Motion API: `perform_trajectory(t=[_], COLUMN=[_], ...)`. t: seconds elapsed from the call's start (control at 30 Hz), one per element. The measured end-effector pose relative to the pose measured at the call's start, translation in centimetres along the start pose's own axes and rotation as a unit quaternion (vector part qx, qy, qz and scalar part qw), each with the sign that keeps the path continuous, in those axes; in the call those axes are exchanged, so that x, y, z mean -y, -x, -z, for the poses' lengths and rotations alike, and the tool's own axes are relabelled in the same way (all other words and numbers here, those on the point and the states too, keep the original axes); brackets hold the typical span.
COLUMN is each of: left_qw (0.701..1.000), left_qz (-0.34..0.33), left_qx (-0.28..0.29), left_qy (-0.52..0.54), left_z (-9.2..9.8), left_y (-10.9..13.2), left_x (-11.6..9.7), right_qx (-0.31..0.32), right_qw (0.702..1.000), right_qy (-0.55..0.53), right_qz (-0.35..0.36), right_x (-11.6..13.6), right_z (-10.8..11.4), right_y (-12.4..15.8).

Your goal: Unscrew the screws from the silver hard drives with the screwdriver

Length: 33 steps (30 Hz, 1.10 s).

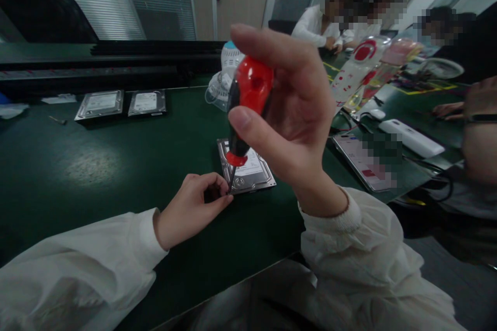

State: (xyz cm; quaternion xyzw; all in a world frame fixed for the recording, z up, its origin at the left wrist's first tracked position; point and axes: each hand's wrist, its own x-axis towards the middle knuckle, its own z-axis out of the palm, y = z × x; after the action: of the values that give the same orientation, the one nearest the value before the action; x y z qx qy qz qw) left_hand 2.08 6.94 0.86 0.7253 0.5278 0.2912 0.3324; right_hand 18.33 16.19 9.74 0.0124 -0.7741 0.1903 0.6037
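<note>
Gripped a red-and-black screwdriver (237, 142) in the right hand (298, 129), above the hard drive (256, 178), with thumb and curled fingers closed round the bulbous handle; showed its thin shaft slanting down to the near-left corner of the hard drive; pinched finger and thumb of the left hand (194, 207) about the shaft's lower tip, at that same corner; could not tell of any screw between the fingertips; showed the hard drive flat on the green table (116, 155), labelled face upward.

Judged the screwdriver light and stiff, best taken by the broad handle; judged its glossy red parts apt to slip under damp fingers; judged the hard drive dense for its size, rigid outside yet easily harmed by knocks; judged best to hold it by the long side edges; expected some sliding of the smooth metal on the table.

Carried a white label (253, 163) on the hard drive, partly covered by the screwdriver and too small to read; likewise showed unreadable pale labels on two further drives (101, 104), beyond the hard drive to its left; showed red characters and a red ring on a bottle (359, 64), beyond the hard drive to its right, too blurred for any brand; found no legible wording on the phone (363, 163), right of the hard drive.
</note>
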Motion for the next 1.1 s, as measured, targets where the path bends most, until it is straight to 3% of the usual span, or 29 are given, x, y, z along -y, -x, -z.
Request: perform_trajectory(t=[0.07, 0.23, 0.4, 0.6, 0.77, 0.97, 1.1], left_qw=[1.0, 1.0, 1.0, 1.0, 1.0, 1.0, 1.0], left_qz=[-0.003, 0.0, 0.003, -0.011, -0.004, -0.007, -0.005], left_qx=[-0.002, 0.005, -0.008, -0.003, -0.009, -0.005, -0.004], left_qy=[0.0, 0.008, 0.006, 0.014, 0.015, 0.025, 0.03], left_z=[0.0, 0.1, 0.0, 0.0, -0.1, 0.0, 0.0], left_y=[0.0, -0.1, -0.1, -0.1, -0.1, -0.1, -0.1], left_x=[0.1, -0.2, -0.4, -0.1, 0.0, -0.1, -0.3], right_qx=[-0.016, 0.023, -0.045, 0.008, -0.045, 0.019, -0.03], right_qw=[1.0, 0.998, 0.994, 0.992, 0.996, 0.992, 0.996], right_qy=[0.014, -0.053, -0.085, -0.104, -0.024, -0.089, -0.044], right_qz=[-0.005, 0.006, -0.042, -0.065, -0.067, -0.086, -0.066], right_x=[0.3, 0.2, 0.3, 0.8, 1.1, 1.4, 1.3], right_z=[0.0, -0.3, -0.6, -0.7, -0.6, 0.3, -0.3], right_y=[-0.1, -0.4, -0.2, 0.1, 0.1, -0.3, -0.2])
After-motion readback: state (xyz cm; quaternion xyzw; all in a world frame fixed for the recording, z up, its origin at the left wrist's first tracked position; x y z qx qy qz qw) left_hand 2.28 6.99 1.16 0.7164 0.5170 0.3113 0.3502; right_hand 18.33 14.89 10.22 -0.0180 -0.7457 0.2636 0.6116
